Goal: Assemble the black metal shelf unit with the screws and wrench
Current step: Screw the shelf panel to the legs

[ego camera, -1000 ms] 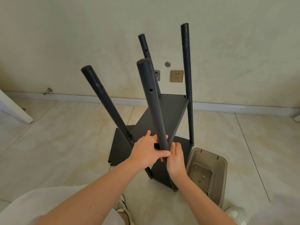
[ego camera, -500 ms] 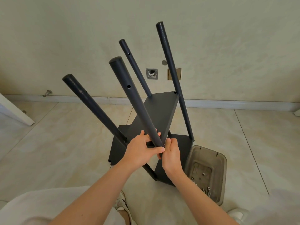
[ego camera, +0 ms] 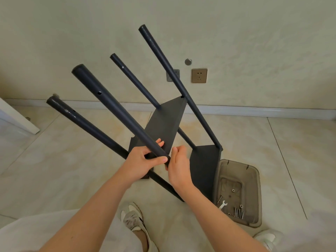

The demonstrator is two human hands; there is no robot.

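**Left grip (ego camera: 145,159) on the near pole (ego camera: 118,113)**

Its fingers curl round the pole at centre frame. The right grip (ego camera: 179,166) sits just beside, fingers loosely curved, and I cannot tell if it holds. The shelf unit (ego camera: 163,124) leans toward upper left on the floor (ego camera: 54,170). Stiff steel, likely light enough to tip, paint probably slick; hold low, near a shelf joint.

A brass-coloured socket (ego camera: 199,75) sits on the pale wall (ego camera: 254,42), near a grey plate (ego camera: 177,72) and a round metal stud (ego camera: 188,61); beige tiles cover the floor (ego camera: 54,170).
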